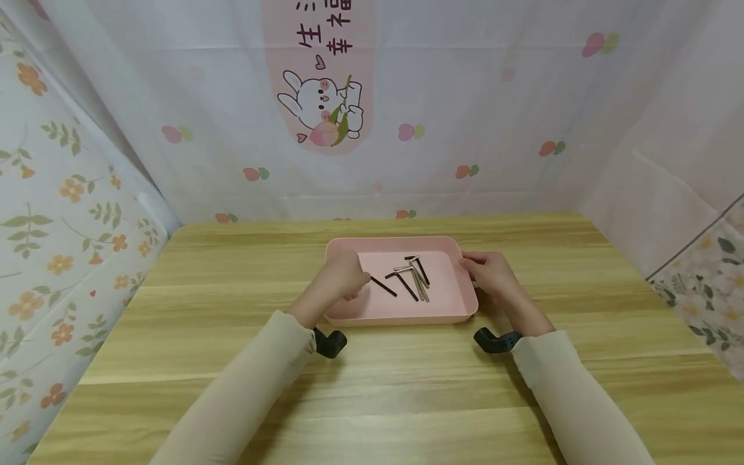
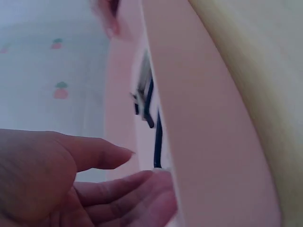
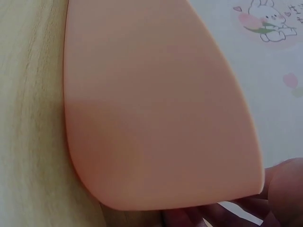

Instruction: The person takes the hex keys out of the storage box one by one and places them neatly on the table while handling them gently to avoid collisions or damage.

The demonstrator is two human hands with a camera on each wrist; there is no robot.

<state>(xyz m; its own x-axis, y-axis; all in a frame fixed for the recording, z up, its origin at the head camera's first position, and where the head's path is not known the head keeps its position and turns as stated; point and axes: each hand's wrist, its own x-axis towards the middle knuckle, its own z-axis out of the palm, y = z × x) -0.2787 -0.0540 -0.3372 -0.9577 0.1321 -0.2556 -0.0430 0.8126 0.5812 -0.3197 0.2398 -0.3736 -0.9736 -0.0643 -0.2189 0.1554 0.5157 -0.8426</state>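
Observation:
A shallow pink tray [image 1: 401,319] on the wooden table holds several L-shaped hex keys. Inside its left part is my left hand [image 1: 341,276], palm turned in, the thumb apart from the fingers in the left wrist view. One black hex key [image 1: 383,287] lies with its near end right at those fingers [image 2: 128,194]. Further right, black and silver hex keys [image 1: 420,284] form a loose, crossing pile. My right hand [image 1: 491,274] grips the tray's right end wall, thumb at the rim and fingers outside. The tray wall [image 3: 161,118] hides part of those fingers in the right wrist view.
The wooden table [image 1: 401,394] extends around the tray on all sides. Behind it hangs a pale curtain [image 1: 442,97] with a rabbit print, and a flowered cloth [image 1: 64,258] hangs at the left. Each wrist wears a black strap mount [image 1: 330,343].

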